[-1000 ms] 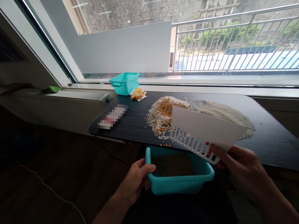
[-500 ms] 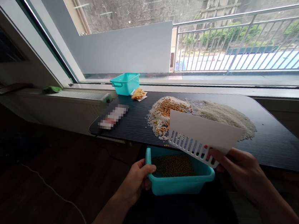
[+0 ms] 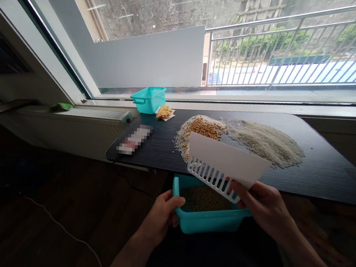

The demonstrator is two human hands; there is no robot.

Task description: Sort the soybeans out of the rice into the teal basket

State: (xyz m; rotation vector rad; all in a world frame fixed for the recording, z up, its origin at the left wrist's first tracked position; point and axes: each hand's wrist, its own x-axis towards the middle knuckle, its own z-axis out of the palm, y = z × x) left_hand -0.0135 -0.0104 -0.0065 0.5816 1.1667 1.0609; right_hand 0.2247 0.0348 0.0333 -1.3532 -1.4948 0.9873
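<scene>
– White plastic scraper with slots [image 3: 226, 162], where is it?

– In the middle of the frame, at the near edge of the black worktop [image 3: 322, 167]. Its slotted edge hangs over the teal plastic tub [image 3: 209, 223] just below.

– Who holds it?

– The right hand [image 3: 263, 205]. Its fingers are closed on the scraper's lower right corner. The left hand [image 3: 162, 215] has its fingers curled round the tub's left rim, thumb on top.

– What is in the tub?

– Lots of yellow beans [image 3: 202, 127], like the ones in the pile behind the scraper. That pile has rice grains mixed in. A heap of plain white rice [image 3: 267, 143] lies to the right of it.

– How do you do this bit well?

– I think the tub should sit tight up under the worktop edge, so no bean drops down the gap. Pull the scraper slowly and flat. Then the beans roll in front of it and the rice can slip through the slots.

– What could go wrong?

– Holding only one corner, the scraper may tip. A fast pull could fling beans past the tub.

– Does the scraper touch the worktop?

– I cannot tell.

– And the small teal tub [image 3: 148, 99] up at the window?

– It stands well apart, left of centre.
</scene>
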